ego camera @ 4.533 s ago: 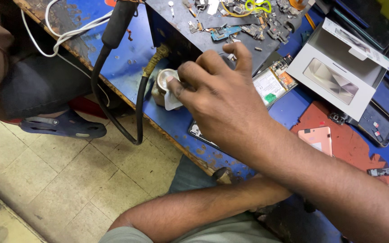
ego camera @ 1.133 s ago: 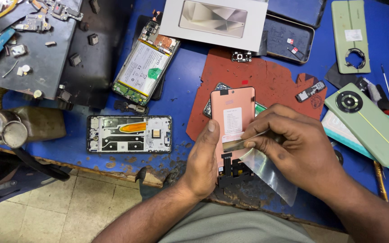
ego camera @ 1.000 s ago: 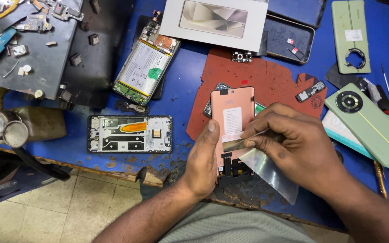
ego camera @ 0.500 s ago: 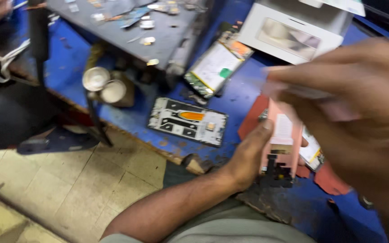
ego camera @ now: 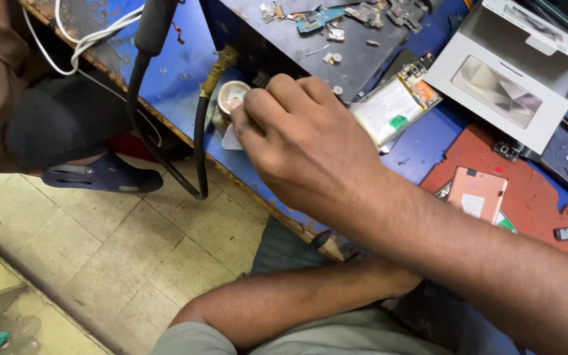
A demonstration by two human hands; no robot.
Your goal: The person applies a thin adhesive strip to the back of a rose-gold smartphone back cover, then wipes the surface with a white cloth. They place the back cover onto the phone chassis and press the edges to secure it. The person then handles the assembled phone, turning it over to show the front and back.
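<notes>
Your blue workbench [ego camera: 179, 79] (paint chipped) stands over a tiled floor [ego camera: 100, 256]. At its front edge, your right hand [ego camera: 304, 138] pinches a white wipe [ego camera: 231, 137] against the upright round metal pot [ego camera: 230, 98]; its long axis can't be told.

A hand [ego camera: 304, 141] rests over a small round tin [ego camera: 231, 97] at the bench's [ego camera: 179, 79] front edge, a cable [ego camera: 198, 138] just left of it. Right of the hand lies an opened phone [ego camera: 396, 105]; further right, a box [ego camera: 504, 75], with a phone back [ego camera: 476, 194] on a mat [ego camera: 527, 190] nearer the person.
</notes>
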